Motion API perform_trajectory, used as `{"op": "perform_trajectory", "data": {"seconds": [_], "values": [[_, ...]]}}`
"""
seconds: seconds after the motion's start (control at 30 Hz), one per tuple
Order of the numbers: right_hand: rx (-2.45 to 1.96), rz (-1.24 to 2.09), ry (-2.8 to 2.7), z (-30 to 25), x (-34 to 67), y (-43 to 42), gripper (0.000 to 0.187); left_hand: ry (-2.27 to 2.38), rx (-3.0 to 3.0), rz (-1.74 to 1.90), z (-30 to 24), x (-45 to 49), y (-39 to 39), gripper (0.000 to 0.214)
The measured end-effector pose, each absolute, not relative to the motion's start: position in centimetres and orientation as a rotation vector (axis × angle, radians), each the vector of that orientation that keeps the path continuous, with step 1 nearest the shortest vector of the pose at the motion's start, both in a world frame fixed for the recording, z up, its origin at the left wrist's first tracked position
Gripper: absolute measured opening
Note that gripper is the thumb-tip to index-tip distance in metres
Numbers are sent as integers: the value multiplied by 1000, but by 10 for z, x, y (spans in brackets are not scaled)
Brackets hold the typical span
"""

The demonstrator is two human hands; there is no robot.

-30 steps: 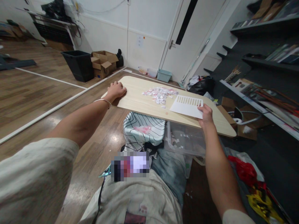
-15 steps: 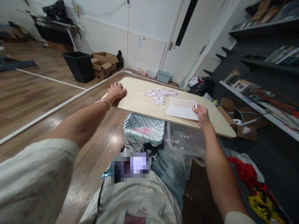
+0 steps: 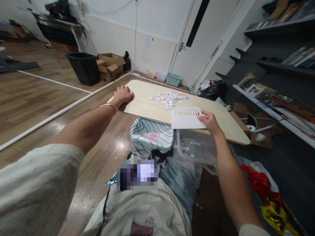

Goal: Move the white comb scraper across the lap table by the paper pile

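Note:
My left hand [image 3: 123,94] grips the left edge of a light wooden board [image 3: 145,105], fingers curled over its rim. My right hand [image 3: 208,120] is closed on the right side of a white slotted sheet [image 3: 184,118] that lies on the board's near edge. A heap of small pink and white paper bits [image 3: 169,98] sits on the board just beyond the sheet. Under the board's near edge stands a clear plastic bin [image 3: 194,147] with paper bits inside.
A black-lined white cushion [image 3: 151,136] lies under the board. A black bin [image 3: 85,68] and cardboard boxes [image 3: 109,66] stand by the far wall. Shelves with books and brushes [image 3: 278,98] run along the right. Red and yellow wrappers [image 3: 268,193] lie at lower right.
My right hand has slid the white slotted sheet leftward along the board's near edge, closer to the paper heap. My left hand has stayed on the board's edge.

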State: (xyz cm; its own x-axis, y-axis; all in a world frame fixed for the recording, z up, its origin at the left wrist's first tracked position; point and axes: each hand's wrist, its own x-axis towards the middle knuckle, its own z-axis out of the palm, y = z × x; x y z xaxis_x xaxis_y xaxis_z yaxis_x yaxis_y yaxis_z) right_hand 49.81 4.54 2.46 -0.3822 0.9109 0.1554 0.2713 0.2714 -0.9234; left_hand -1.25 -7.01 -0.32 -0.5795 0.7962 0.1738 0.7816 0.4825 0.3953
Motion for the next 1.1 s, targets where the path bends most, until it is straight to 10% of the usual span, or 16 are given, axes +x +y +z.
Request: {"op": "perform_trajectory", "data": {"seconds": [1.1], "values": [[-957, 1009, -1382, 0, 502, 81, 54, 2642, 1462, 550, 8, -3, -81, 68]]}}
